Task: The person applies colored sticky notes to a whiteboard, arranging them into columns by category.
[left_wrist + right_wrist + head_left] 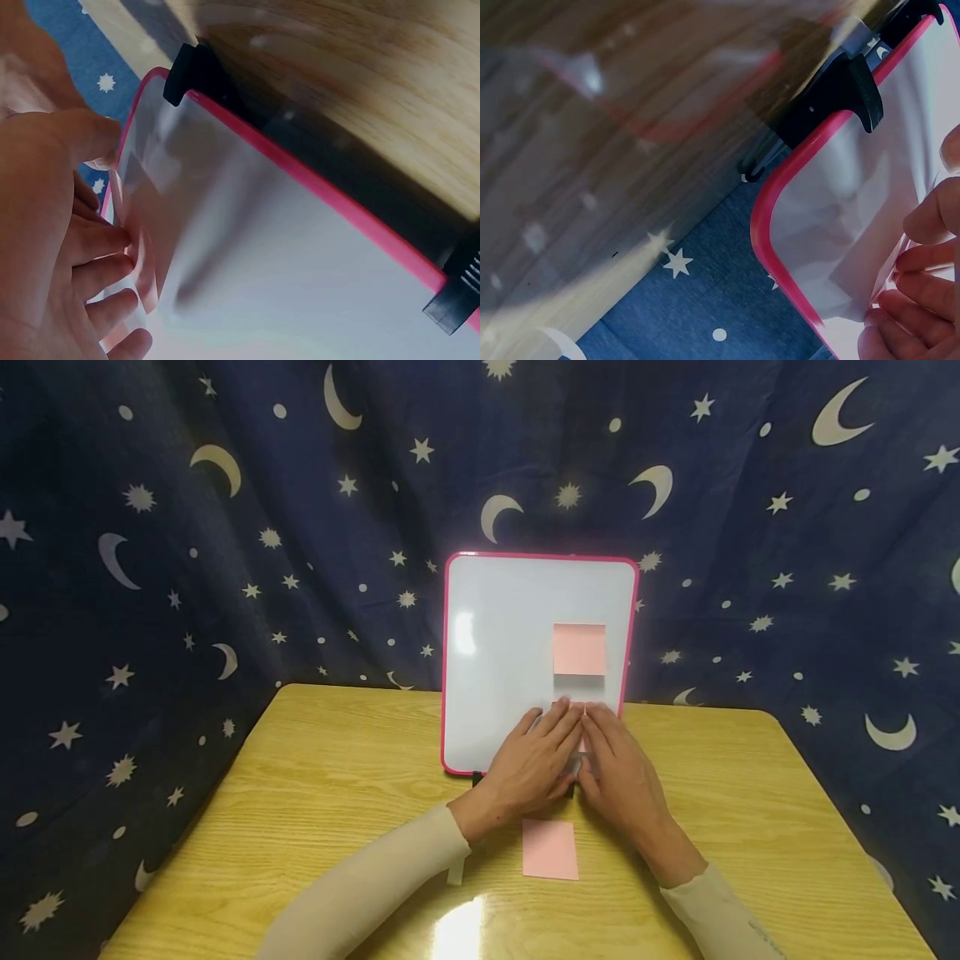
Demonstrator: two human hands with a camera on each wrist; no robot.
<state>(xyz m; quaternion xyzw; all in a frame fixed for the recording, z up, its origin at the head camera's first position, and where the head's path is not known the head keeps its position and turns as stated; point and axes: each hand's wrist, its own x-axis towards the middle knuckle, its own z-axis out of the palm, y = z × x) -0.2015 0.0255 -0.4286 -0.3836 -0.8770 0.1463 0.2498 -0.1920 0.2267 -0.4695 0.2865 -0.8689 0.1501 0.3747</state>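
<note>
A small whiteboard (pixel 498 685) with a pink frame stands upright on the table. My left hand (pixel 528 764) and right hand (pixel 626 772) are side by side at its lower right, fingers extended and pressing a pink sticky note (pixel 139 240) against the surface. The hands cover most of that note in the head view; its lower part stands off the board in the left wrist view. Above them, another pink sticky note (pixel 579 649) is stuck on the board. A third pink sticky note (pixel 551 849) lies on the table below the hands.
Black stand clips (pixel 191 75) hold the board's lower edge. A pale green strip (pixel 456 872) lies on the wooden table (pixel 337 760), partly under the left forearm. Behind hangs a dark blue curtain (pixel 337 527) with moons and stars.
</note>
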